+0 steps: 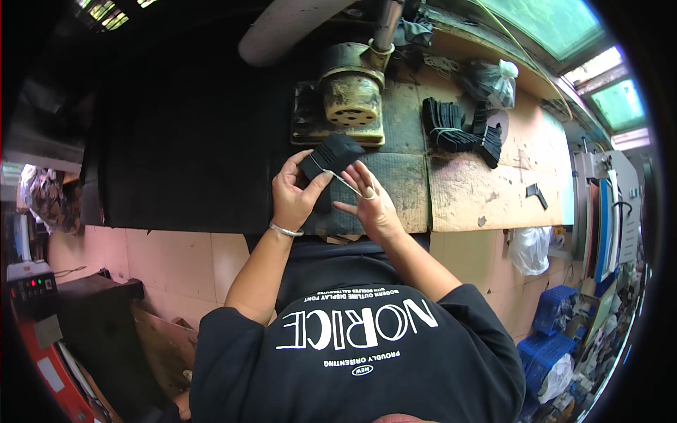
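Clamping its fingers on a bundle of flat black pieces point(334, 153) above the brown cardboard-covered bench point(462, 190), the left hand point(293, 189) holds firm; the right hand point(376, 209), fingers apart, pulls a thin white band point(345, 184) taut. The bundle looks light, flexible, prone to fanning, so best pinched across its sides. A knotted translucent bag point(498, 86) sits beyond, contents unclear.

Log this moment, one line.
left hand: holds stack of thin black pieces | right hand: hooks taut, thin white band | tied black bundle: on brown cardboard

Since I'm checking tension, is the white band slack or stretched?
Stretched: the band runs straight from the black bundle to the right hand.
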Demonstrator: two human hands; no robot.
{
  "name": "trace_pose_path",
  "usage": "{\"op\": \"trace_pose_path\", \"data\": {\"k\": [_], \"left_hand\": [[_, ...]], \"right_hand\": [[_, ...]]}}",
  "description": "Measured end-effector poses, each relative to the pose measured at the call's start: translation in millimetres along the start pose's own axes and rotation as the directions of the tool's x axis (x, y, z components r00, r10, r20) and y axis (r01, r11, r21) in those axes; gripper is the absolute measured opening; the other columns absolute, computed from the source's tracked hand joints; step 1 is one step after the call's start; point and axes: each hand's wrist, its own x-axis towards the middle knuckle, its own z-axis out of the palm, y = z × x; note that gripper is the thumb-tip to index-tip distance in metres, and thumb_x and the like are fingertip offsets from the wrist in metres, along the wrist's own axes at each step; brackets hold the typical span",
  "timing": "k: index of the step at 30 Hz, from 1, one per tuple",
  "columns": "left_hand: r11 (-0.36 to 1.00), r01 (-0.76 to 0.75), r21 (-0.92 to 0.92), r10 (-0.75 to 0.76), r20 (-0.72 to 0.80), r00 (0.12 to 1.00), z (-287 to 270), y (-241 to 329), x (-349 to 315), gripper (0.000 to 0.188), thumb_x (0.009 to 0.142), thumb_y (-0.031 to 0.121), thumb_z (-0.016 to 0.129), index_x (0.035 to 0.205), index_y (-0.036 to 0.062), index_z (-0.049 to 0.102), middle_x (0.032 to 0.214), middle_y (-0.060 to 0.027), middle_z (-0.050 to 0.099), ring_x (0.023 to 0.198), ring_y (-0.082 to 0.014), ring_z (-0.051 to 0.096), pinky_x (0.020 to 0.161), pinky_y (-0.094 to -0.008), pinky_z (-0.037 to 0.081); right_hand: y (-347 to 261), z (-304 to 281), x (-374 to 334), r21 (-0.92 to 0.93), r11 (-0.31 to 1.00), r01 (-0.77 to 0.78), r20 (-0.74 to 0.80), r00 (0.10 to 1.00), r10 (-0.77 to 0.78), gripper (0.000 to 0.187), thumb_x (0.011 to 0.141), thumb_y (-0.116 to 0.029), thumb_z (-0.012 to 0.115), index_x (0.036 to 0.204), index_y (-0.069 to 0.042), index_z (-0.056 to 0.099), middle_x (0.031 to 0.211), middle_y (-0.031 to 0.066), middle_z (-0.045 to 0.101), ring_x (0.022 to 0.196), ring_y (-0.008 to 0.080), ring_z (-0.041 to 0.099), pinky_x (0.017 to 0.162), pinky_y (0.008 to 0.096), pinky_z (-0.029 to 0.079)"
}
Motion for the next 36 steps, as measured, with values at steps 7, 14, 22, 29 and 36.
{"op": "trace_pose_path", "data": {"k": [7, 14, 22, 29, 36], "left_hand": [[0.935, -0.101, 0.340, -0.060, 0.435, 0.899, -13.6, 28.8, -9.0, 0.048, 0.074, 0.009, 0.081, 0.117, -0.0010, 0.060, 0.102, -0.0068, 0.068, 0.098, -0.0132, 0.063, 0.090, -0.0280, 0.048], [0.617, -0.146, 0.773, -0.179, 0.319, 0.931, -10.5, -0.8, -16.3, 0.055, 0.074, 0.029, 0.078, 0.114, 0.0026, 0.050, 0.094, -0.0241, 0.066, 0.092, -0.0427, 0.064, 0.081, -0.0456, 0.050], [0.571, 0.035, 0.820, -0.126, 0.046, 0.991, -24.9, -32.5, -11.2, 0.055, 0.070, 0.020, 0.081, 0.111, 0.0053, 0.047, 0.086, -0.0223, 0.066, 0.083, -0.0420, 0.065, 0.076, -0.0472, 0.051], [0.753, 0.049, 0.657, -0.036, -0.033, 0.999, -27.6, -25.5, -10.6, 0.052, 0.070, 0.017, 0.082, 0.108, 0.0064, 0.049, 0.087, -0.0178, 0.067, 0.082, -0.0392, 0.066, 0.072, -0.0448, 0.053], [0.461, -0.284, 0.841, 0.197, 0.215, 0.957, -17.8, -37.7, -22.6, 0.056, 0.067, 0.008, 0.079, 0.115, 0.0052, 0.051, 0.100, -0.0163, 0.067, 0.093, -0.0358, 0.064, 0.087, -0.0434, 0.046]], "right_hand": [[-41.3, -33.0, 52.0, -0.297, 0.954, 0.039, 0.373, 0.924, 0.078, 0.093, 0.074, -0.047, 0.075, 0.143, 0.003, 0.038, 0.130, 0.0119, 0.054, 0.117, 0.0197, 0.052, 0.102, 0.0346, 0.042], [-51.0, 10.7, 40.5, -0.761, 0.281, 0.585, 0.612, 0.791, 0.008, 0.062, 0.072, -0.029, 0.076, 0.123, 0.002, 0.060, 0.117, 0.0197, 0.065, 0.111, 0.0324, 0.062, 0.095, 0.0375, 0.048], [-37.2, 18.4, 1.5, -0.281, 0.943, 0.180, 0.423, 0.905, -0.047, 0.014, 0.092, -0.005, 0.056, 0.097, 0.002, 0.065, 0.082, 0.0056, 0.066, 0.077, 0.0096, 0.061, 0.072, 0.0250, 0.050], [-3.2, 4.3, 17.6, -0.801, 0.568, 0.190, 0.075, 0.973, -0.219, 0.016, 0.086, -0.011, 0.068, 0.098, 0.000, 0.068, 0.083, 0.0089, 0.068, 0.070, 0.0123, 0.063, 0.066, 0.0270, 0.051], [1.5, 11.0, 32.1, -0.968, 0.194, 0.157, 0.100, 0.956, -0.275, 0.016, 0.080, -0.018, 0.066, 0.087, -0.004, 0.071, 0.085, 0.0144, 0.069, 0.077, 0.0324, 0.067, 0.071, 0.0402, 0.054]]}}
